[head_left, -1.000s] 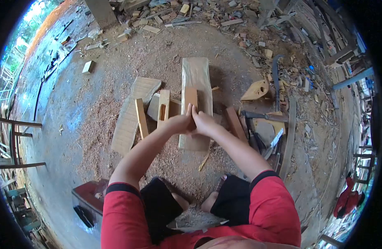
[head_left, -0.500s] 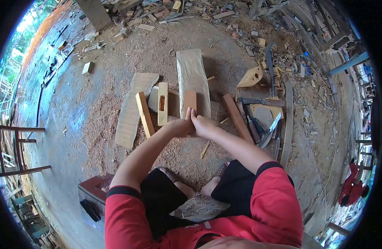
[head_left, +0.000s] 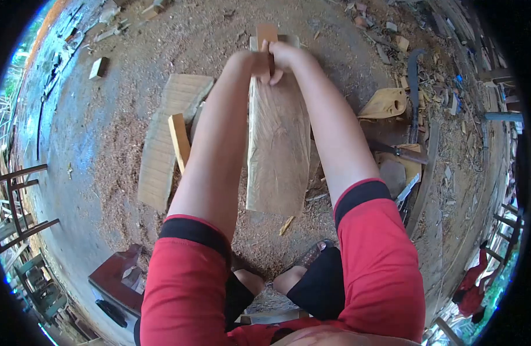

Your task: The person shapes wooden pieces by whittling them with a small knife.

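Note:
A pale, wide wooden board lies lengthwise on the ground in front of me. At its far end is a brown wooden hand plane, its block front sticking out past my fingers. My left hand is wrapped round the plane's near part from the left. My right hand grips it from the right, the thumbs close together. Both arms are stretched forward. The plane's underside and blade are hidden.
Left of the board lie corrugated cardboard and a light wood strip. On the right are a holed wood piece, a curved long blade and a wooden-handled tool. Wood shavings cover the ground. A brown chair-like frame stands lower left.
Both hands have pushed the hand plane forward, away from me, from the board's near part to its far end. My arms have straightened and the view has shifted forward and down.

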{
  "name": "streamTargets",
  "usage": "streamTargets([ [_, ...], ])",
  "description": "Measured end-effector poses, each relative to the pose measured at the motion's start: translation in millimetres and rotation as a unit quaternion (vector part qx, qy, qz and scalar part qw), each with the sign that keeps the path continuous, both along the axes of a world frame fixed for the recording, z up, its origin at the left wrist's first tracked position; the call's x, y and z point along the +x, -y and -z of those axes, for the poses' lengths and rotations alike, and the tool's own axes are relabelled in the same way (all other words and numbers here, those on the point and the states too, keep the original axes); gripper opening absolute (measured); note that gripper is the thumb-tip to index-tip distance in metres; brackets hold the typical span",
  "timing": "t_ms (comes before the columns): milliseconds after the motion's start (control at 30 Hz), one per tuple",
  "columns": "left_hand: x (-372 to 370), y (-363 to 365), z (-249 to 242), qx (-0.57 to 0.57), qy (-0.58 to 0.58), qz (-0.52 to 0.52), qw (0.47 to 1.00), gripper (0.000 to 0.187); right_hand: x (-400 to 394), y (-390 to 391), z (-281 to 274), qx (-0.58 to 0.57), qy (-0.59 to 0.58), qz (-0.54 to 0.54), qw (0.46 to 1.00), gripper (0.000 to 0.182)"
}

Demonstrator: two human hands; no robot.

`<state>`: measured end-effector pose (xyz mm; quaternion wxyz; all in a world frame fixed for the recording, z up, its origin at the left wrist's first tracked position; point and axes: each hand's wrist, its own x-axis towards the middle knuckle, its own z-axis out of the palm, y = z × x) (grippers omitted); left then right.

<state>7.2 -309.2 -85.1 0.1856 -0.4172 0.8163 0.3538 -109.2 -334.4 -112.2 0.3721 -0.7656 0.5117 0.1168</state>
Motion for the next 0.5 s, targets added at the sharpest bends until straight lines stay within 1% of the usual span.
streamTargets([
  [67,-2,6,8,-0.026,0.023,0.032,0.999,0.024,-7,17,31,0.041,0.048,0.041,0.997,0.064],
  [100,-5,1,5,-0.050,0.027,0.048,0.997,0.019,-9,11,29,0.081,0.135,0.121,0.980,0.061],
  [133,-8,-10,-15,-0.121,0.015,0.110,0.986,0.018,-12,5,20,0.077,0.157,0.128,0.976,0.055],
  [200,-7,-10,10,-0.038,0.034,0.093,0.994,0.019,-18,-32,-19,0.022,0.124,0.096,0.987,0.044],
  [233,-1,-13,41,-0.034,0.015,0.089,0.995,0.021,-20,-54,-33,0.022,0.128,0.108,0.986,0.038],
  [267,5,-17,69,-0.030,-0.003,0.085,0.996,0.023,-24,-63,-37,0.110,0.216,0.181,0.953,0.049],
  [300,11,-21,96,-0.025,-0.022,0.081,0.996,0.026,-30,-67,-5,0.069,0.203,0.131,0.968,0.065],
  [367,7,-56,88,-0.002,-0.029,0.103,0.994,0.031,-36,-97,-11,-0.051,0.117,0.027,0.991,0.094],
  [400,4,-79,76,0.005,-0.034,0.114,0.993,0.034,-34,-135,-47,-0.130,0.041,-0.030,0.990,0.106],
  [433,-2,-104,63,0.012,-0.040,0.125,0.991,0.037,-35,-157,-61,-0.120,0.043,-0.021,0.992,0.108],
  [467,-5,-133,44,-0.080,0.012,0.216,0.973,0.037,-37,-179,-68,-0.107,0.045,-0.013,0.993,0.110],
  [500,-7,-163,26,-0.182,0.066,0.306,0.932,0.038,-38,-200,-73,-0.110,0.037,-0.008,0.993,0.112],
])
